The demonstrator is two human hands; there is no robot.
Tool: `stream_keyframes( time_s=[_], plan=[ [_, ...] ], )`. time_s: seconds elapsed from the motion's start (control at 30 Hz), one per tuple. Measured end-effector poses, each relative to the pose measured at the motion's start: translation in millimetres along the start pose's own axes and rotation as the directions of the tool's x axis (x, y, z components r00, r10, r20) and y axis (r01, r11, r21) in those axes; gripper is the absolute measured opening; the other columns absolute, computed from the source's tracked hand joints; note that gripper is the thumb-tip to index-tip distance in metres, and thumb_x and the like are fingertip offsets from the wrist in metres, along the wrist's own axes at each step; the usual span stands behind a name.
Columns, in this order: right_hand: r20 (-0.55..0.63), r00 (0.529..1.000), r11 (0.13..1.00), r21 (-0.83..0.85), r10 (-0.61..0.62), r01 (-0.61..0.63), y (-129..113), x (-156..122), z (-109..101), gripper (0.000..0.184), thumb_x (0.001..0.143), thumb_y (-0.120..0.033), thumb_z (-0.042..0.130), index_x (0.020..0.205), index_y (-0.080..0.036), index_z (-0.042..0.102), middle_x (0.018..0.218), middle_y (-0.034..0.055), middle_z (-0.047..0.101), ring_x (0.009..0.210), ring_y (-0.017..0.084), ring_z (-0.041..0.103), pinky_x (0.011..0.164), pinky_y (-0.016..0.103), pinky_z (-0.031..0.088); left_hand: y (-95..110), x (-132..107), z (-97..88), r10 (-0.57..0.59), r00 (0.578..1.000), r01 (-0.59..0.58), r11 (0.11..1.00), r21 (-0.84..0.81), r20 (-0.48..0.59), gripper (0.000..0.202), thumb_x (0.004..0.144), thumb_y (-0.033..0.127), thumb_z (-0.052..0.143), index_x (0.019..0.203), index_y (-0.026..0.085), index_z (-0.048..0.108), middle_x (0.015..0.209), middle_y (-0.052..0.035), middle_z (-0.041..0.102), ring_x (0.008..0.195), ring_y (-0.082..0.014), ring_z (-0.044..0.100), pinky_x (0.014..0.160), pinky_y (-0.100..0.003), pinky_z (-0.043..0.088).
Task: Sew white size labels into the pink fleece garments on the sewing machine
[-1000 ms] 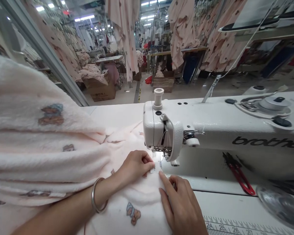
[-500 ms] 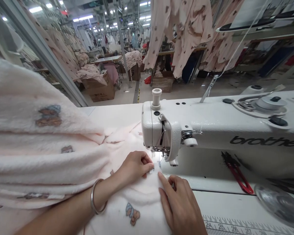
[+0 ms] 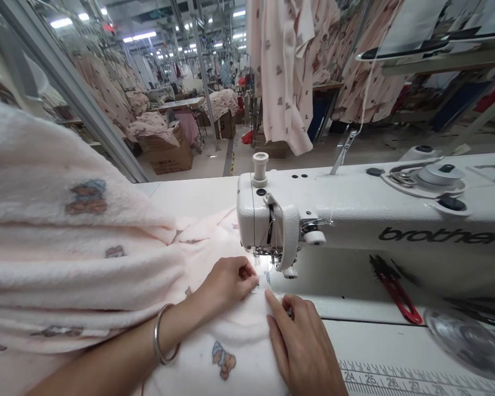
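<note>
A white Brother sewing machine [image 3: 355,214] stands on the table, its needle head over a fluffy pale pink fabric [image 3: 78,264] printed with small bears. My left hand [image 3: 226,283], with a metal bangle on the wrist, has its fingers curled and pinches a small white label [image 3: 260,284] down on the fabric just in front of the presser foot. My right hand [image 3: 303,344] lies on the fabric to the right, forefinger stretched out and touching the label's edge. A thick fold of the same fabric is heaped at the left.
Red thread snips [image 3: 396,289] lie on the machine bed at the right. A ruler strip [image 3: 416,379] runs along the table's front edge. Beyond are cardboard boxes [image 3: 167,154], hanging pink garments [image 3: 284,71] and other workstations.
Both hands stay put at the label. The view has shifted slightly, and a hanging garment in the background has moved left.
</note>
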State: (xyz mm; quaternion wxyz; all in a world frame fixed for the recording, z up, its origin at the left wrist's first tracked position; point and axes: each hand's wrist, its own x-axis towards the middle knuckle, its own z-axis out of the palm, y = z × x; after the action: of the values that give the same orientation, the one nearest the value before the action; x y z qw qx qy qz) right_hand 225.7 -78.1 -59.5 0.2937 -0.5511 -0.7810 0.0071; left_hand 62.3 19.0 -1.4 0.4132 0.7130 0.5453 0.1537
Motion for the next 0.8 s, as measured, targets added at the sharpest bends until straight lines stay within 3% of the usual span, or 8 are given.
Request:
stream_keyframes(
  time_s=[0.1, 0.17, 0.23, 0.37, 0.5, 0.8],
  plan=[
    [-0.01, 1.0, 1.0, -0.018, -0.008, 0.008, -1, 0, 0, 0.036, 0.094, -0.02, 0.041, 0.127, -0.012, 0.049, 0.099, 0.0131, 0.047, 0.083, 0.023, 0.045, 0.067, 0.038, 0.045, 8, -18, -15.4, 0.164, 0.983, -0.134, 0.947, 0.291, -0.083, 0.018, 0.08, 0.024, 0.058, 0.096, 0.016, 0.06, 0.095, -0.0083, 0.065, 0.08, -0.0209, 0.062, 0.07, -0.03, 0.049],
    [-0.033, 0.999, 0.999, -0.025, -0.025, 0.024, -1, 1, 0, 0.035, 0.094, -0.02, 0.039, 0.126, -0.011, 0.049, 0.098, 0.0132, 0.048, 0.082, 0.023, 0.045, 0.064, 0.037, 0.045, 11, -34, -24.0, 0.281, 0.959, -0.234, 0.869, 0.435, -0.046, 0.024, 0.084, 0.018, 0.053, 0.108, 0.016, 0.058, 0.112, -0.0113, 0.06, 0.097, -0.0232, 0.06, 0.084, -0.034, 0.05],
    [-0.046, 0.999, 0.999, -0.029, -0.03, 0.029, -2, 3, 0, 0.035, 0.093, -0.019, 0.039, 0.125, -0.01, 0.05, 0.098, 0.0133, 0.047, 0.081, 0.023, 0.045, 0.063, 0.036, 0.045, 11, -48, -27.1, 0.381, 0.919, -0.373, 0.763, 0.528, 0.098, 0.029, 0.089, 0.016, 0.048, 0.117, 0.014, 0.055, 0.125, -0.0136, 0.054, 0.113, -0.024, 0.055, 0.094, -0.036, 0.048],
    [-0.056, 0.998, 0.999, -0.034, -0.037, 0.035, -2, 4, -2, 0.035, 0.092, -0.017, 0.039, 0.125, -0.01, 0.049, 0.098, 0.0133, 0.047, 0.08, 0.023, 0.045, 0.063, 0.037, 0.046, 1, -56, -19.6, 0.515, 0.767, -0.63, 0.49, 0.602, 0.383, 0.046, 0.093, 0.018, 0.045, 0.136, 0.004, 0.037, 0.142, -0.0189, 0.038, 0.135, -0.0255, 0.033, 0.108, -0.039, 0.039],
    [-0.061, 0.997, 0.999, -0.037, -0.042, 0.04, -3, 5, -4, 0.036, 0.091, -0.015, 0.04, 0.126, -0.009, 0.048, 0.098, 0.0138, 0.047, 0.081, 0.023, 0.045, 0.062, 0.037, 0.047, -9, -50, -12.5, 0.527, 0.732, -0.657, 0.378, 0.652, 0.432, 0.047, 0.093, 0.017, 0.043, 0.136, 0.0, 0.035, 0.143, -0.0217, 0.035, 0.135, -0.0287, 0.031, 0.108, -0.041, 0.039],
    [-0.069, 0.997, 0.999, -0.032, -0.034, 0.031, -4, 4, -3, 0.034, 0.091, -0.015, 0.042, 0.124, -0.01, 0.05, 0.096, 0.0124, 0.047, 0.08, 0.022, 0.044, 0.063, 0.037, 0.047, -22, -46, -9.3, 0.585, 0.698, -0.665, 0.317, 0.676, 0.412, 0.049, 0.091, 0.014, 0.04, 0.137, 0.001, 0.033, 0.144, -0.0213, 0.033, 0.136, -0.0277, 0.03, 0.11, -0.039, 0.036]
  ],
)
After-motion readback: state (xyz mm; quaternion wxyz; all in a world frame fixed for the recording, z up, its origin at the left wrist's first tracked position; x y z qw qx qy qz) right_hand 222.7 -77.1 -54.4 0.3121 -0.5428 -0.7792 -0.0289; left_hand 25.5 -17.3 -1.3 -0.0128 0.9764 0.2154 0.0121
